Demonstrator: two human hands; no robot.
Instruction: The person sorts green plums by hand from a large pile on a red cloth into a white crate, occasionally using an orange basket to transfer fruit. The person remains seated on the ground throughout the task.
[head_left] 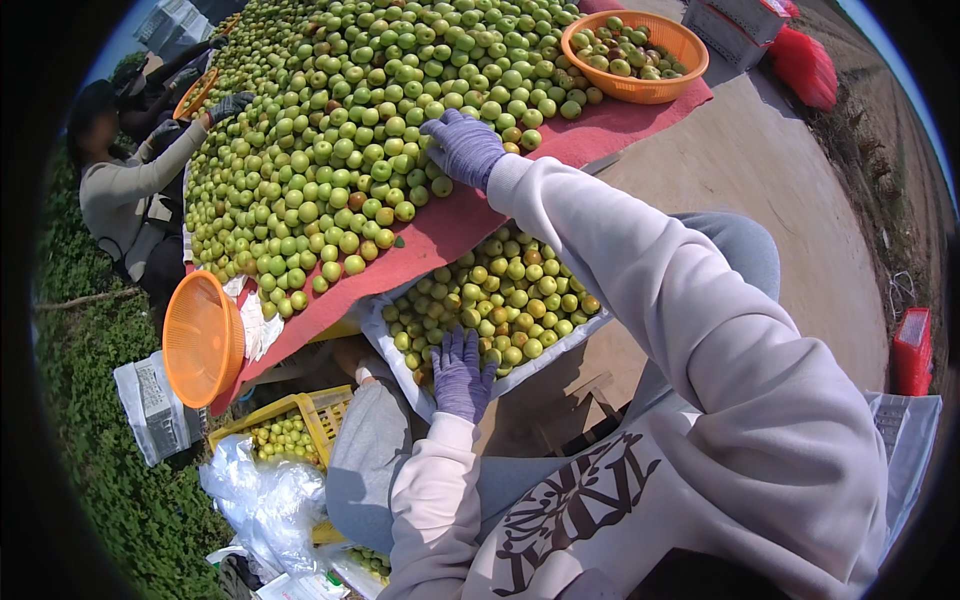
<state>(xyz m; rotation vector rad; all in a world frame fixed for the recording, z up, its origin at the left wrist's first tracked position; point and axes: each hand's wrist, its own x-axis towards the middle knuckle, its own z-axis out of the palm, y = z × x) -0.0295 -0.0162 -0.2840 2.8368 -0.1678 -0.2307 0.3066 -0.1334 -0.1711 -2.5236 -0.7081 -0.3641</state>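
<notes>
At the centre, small green jujube-like fruits (pixel 515 300), some blushing brown, are filling a white-lined crate (pixel 552 358). On their near side, at the crate's seven o'clock, the left hand (pixel 460 378) is lying in a purple glove, palm down, its fingers slightly apart and pointing toward twelve. At twelve, the right hand (pixel 465 147), gloved alike, is reaching to the edge of a big heap of like fruit (pixel 340 130); cannot tell whether its fingers are closing on one. The heap is spreading from ten round past twelve, over a red cloth (pixel 440 245).

Farther out: at one, an orange basket (pixel 650 92) is holding more fruit. At nine, an orange colander (pixel 203 338) is tilting beside the cloth. At eight, a yellow crate (pixel 325 415) is holding fruit, clear plastic (pixel 265 500) bunching just beside it. Near ten, a co-worker (pixel 125 195) is touching the heap with a dark-gloved hand (pixel 232 105).
</notes>
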